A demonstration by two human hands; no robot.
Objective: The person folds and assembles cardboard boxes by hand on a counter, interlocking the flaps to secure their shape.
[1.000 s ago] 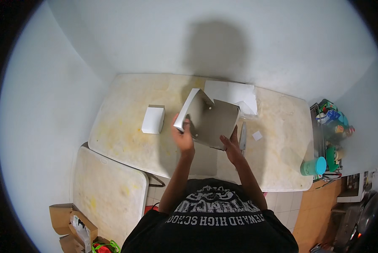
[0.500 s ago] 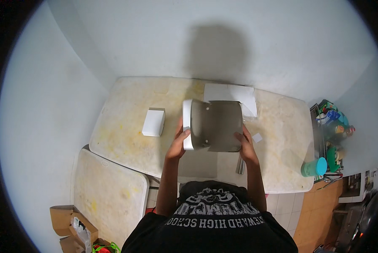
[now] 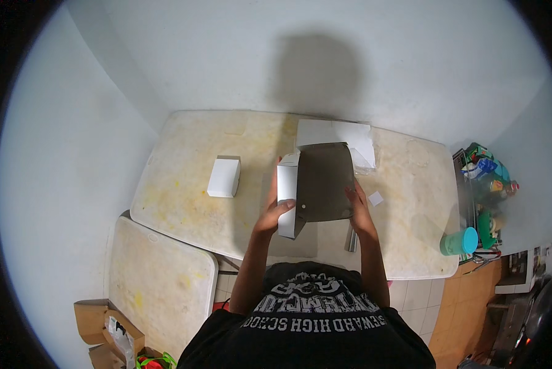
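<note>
The black shirt [image 3: 313, 344] has white letters on its front. One bent row [image 3: 313, 322] is made of small letters, and bigger letters [image 3: 316, 302] (fat, blocky ones) sit next to it, with white marks [image 3: 316, 286] past them. From up here the words look upside down. The bag [image 3: 122, 341] in the brown carton [image 3: 90, 317] shows dark print, too small to read. Print on the packs [image 3: 486, 168] at the right is too small too.
</note>
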